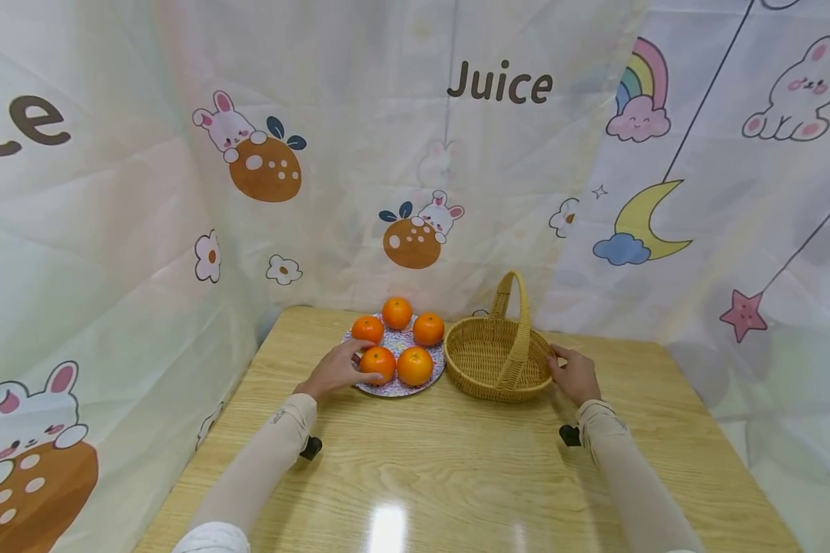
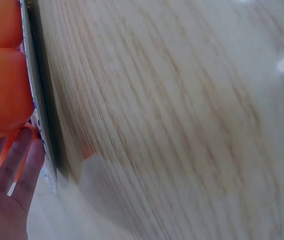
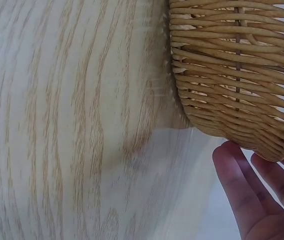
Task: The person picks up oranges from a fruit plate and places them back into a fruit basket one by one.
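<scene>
A pale printed curtain (image 1: pixel 360 46) fills the top and both sides of the frame, with rabbits, flowers, a moon and the word "Juice" on it. Below it, a wood-grain counter (image 1: pixel 449 461) spreads across the lower centre, its gloss catching a bright patch of light at the bottom edge. Two beige sleeves (image 1: pixel 263 453) reach in from the lower left and lower right.

A woven basket (image 1: pixel 472 384) with a tall arched handle stands upright on the counter, just right of centre. Close beside it, to its left, lies a round patterned plate (image 1: pixel 393 389) with five oranges on it. The left hand (image 1: pixel 335 370) is at the plate's left side, its grip clamped on the front-left orange (image 1: pixel 378 366), thumb in front and fingers behind. The right hand (image 1: pixel 576 376) is at the basket's right end, fingertips against the wicker near the rim; whether that grip pinches the rim, I cannot tell.

The front-right orange (image 1: pixel 415 366) sits next to the held one, and the other three oranges (image 1: pixel 397 313) lie along the back of the plate. Smallest are the black pieces (image 1: pixel 311 448) at the wrists.
</scene>
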Demonstrator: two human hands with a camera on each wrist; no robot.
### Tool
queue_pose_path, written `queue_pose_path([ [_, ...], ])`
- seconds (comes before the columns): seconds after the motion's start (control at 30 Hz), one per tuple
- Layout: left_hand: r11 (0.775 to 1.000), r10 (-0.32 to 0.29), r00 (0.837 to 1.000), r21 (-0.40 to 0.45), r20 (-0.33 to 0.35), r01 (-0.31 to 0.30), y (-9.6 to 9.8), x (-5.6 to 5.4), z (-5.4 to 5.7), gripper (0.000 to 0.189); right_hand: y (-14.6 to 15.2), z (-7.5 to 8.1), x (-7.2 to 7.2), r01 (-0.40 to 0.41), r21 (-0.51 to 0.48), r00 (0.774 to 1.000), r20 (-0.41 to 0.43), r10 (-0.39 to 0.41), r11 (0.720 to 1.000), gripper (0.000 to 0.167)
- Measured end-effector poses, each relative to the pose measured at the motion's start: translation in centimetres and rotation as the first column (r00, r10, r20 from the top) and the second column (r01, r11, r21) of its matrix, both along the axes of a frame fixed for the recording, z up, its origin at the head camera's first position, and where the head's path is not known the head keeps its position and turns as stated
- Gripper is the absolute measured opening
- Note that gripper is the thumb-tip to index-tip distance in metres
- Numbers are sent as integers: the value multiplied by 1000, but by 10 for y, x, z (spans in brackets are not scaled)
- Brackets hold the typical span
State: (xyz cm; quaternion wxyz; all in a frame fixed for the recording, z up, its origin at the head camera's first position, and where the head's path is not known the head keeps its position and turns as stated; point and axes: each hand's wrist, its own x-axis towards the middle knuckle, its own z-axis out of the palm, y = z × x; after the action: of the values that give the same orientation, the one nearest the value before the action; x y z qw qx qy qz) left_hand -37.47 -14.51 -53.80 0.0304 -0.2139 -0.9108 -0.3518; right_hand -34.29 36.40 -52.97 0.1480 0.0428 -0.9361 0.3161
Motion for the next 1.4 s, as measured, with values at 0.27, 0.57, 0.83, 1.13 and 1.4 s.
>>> queue_pose_path([
  [0.27,1000,-28,999,6,-24,28,3,-4,-1,77,0,-3,-3,1,-3,1000,-28,-1,1000,41],
  [0.57,999,-31,999,7,-28,31,3,-5,-3,77,-2,0,-2,3,-22,1000,-24,-4,1000,41],
  [0.83,999,-30,999,26,-12,30,4,-7,-4,78,-3,1,-2,-1,-34,999,-40,0,999,41],
  [1.13,993,-17,1000,118,-10,18,1,-5,13,76,-1,-3,0,8,-31,999,-33,-9,999,40],
  [1.4,986,-13,999,165,-36,19,19,-19,43,78,-1,0,-2,1,-40,1000,-30,-2,999,41],
])
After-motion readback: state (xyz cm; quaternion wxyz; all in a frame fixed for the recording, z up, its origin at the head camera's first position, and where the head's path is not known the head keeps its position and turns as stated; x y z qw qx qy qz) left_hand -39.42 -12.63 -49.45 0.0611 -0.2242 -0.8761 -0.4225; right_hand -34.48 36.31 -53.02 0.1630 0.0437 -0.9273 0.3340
